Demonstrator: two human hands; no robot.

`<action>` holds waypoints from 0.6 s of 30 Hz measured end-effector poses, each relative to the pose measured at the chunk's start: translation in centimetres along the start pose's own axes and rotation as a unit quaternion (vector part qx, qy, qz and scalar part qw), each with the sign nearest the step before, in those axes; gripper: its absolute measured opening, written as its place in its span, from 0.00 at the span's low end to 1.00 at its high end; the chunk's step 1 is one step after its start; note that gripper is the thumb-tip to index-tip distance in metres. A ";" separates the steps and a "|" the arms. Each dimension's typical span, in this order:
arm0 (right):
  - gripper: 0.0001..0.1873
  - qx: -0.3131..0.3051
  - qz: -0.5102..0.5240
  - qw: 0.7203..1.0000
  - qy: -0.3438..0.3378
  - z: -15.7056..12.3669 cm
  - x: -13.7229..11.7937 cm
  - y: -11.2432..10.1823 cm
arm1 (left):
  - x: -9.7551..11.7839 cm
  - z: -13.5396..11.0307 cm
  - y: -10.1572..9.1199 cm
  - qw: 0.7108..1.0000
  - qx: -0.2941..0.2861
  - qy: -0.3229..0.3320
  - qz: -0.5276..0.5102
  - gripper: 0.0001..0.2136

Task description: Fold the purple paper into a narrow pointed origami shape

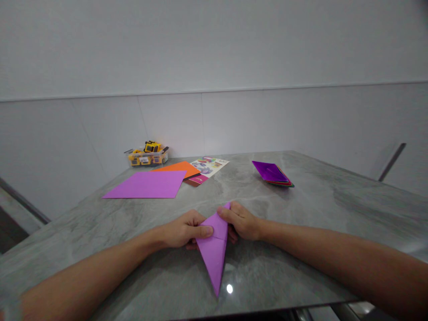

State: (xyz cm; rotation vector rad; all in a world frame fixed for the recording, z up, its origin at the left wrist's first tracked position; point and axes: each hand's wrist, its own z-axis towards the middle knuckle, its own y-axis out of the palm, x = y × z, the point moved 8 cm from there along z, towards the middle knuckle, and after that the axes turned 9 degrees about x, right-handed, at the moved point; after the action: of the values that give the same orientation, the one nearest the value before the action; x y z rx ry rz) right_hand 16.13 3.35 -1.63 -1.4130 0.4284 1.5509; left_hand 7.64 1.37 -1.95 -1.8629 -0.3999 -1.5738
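Note:
A folded piece of purple paper [214, 256], long and pointed, is held between both hands above the grey marbled table. Its sharp tip points toward the table's front edge. On its left side my left hand [187, 229] grips it, with the thumb pressed flat on the upper face and the fingers behind. My right hand [242, 220] pinches the upper right corner, its thumb lying near the top edge. The fingers beneath the paper are partly hidden. A crease runs across the paper between the two hands.
A flat purple sheet [147, 185] lies back left, overlapping an orange sheet [180, 168]. Beside them is a printed leaflet [212, 166]. A clear plastic box [147, 158] with yellow toy parts stands near the wall. Coloured papers [270, 171] are stacked on the right of the table [307, 209].

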 end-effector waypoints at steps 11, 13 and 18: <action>0.35 0.016 0.030 0.999 0.020 0.2 0.8 0.3 | -0.4 0.5 -0.2 0.997 0.060 0.018 -0.048 0.27; 0.36 0.016 0.013 0.999 0.032 0.3 1.2 0.4 | -0.5 0.7 -0.2 0.997 0.062 0.020 -0.046 0.28; 0.37 0.032 -0.016 0.999 0.012 0.3 1.0 0.1 | -0.8 0.8 -0.3 0.997 0.061 0.015 -0.044 0.28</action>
State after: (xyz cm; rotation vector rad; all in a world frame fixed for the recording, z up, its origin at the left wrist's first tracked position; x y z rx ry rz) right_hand 16.01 3.95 -2.47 -1.3837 0.4642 1.4831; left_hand 7.91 2.22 -2.64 -1.7487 -0.5579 -1.5957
